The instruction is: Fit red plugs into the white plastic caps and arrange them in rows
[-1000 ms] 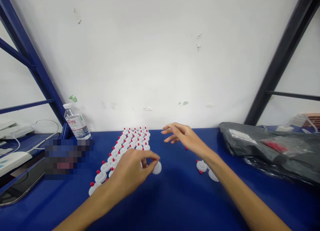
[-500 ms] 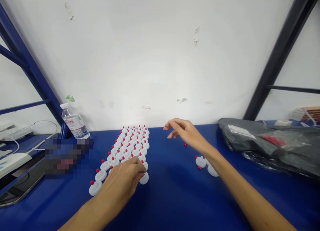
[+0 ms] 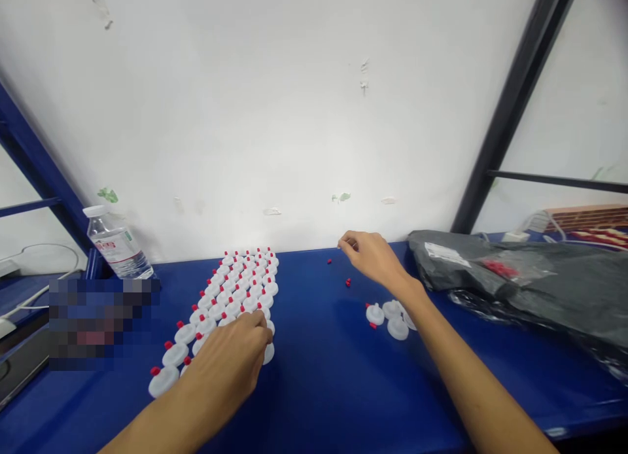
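Observation:
My left hand (image 3: 235, 352) is closed at the near right corner of a block of white round pieces (image 3: 216, 309), most topped by a small red cap (image 3: 180, 324). Its curled fingers are at an end white piece (image 3: 269, 353), partly covered by the hand; the fingertips are hidden. To the right, my right hand (image 3: 371, 254) hovers over the back of the table with thumb and forefinger pinched together. Whatever they hold, if anything, does not show. Loose red caps (image 3: 348, 282) lie left of its wrist, and another red cap (image 3: 329, 261) sits farther back.
Several loose white pieces (image 3: 397, 328) lie by my right forearm on the blue table (image 3: 314, 388). A water bottle (image 3: 119, 244) stands back left near a phone (image 3: 22, 375). A dark plastic bag (image 3: 515, 277) fills the right side, against the wall (image 3: 294, 114).
The view has turned rightward. My right hand has moved right and its loosely spread fingers have come together in a pinch. My left hand stays at the same corner of the block.

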`<action>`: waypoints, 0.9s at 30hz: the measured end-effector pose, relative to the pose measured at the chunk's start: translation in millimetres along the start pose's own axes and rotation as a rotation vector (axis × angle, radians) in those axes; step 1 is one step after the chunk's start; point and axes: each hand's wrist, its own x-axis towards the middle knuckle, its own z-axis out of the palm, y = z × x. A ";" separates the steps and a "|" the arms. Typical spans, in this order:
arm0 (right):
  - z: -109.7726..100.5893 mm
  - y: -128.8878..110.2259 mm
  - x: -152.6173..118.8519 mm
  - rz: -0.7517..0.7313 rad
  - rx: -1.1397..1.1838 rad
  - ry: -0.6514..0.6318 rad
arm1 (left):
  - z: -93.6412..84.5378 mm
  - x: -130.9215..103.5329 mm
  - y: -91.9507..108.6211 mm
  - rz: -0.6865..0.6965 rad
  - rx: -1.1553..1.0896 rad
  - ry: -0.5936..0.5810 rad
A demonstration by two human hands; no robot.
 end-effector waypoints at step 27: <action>-43.9 34.0 -8.8 0.122 0.263 -0.773 | 6.0 139.7 122.0 0.108 -0.147 0.153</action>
